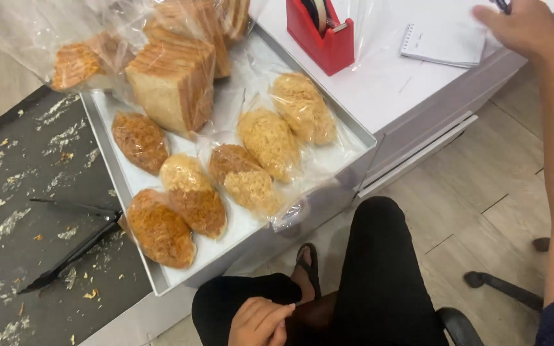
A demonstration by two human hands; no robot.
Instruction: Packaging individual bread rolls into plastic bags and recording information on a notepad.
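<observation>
My right hand reaches to the far right corner of the white table and is closed on a dark pen, of which only the tip shows. It hovers just right of a small spiral notepad. Down at the bottom edge, my left hand rests on my knee in black trousers, fingers curled with nothing in them. In front of me lies a metal tray of breaded oval patties, some wrapped in clear plastic, some bare.
A clear bag of sliced bread leans on the tray's far end. A red tape dispenser stands beside the notepad. Black tongs lie on a dark, crumb-strewn surface at left. A chair base sits on the floor at right.
</observation>
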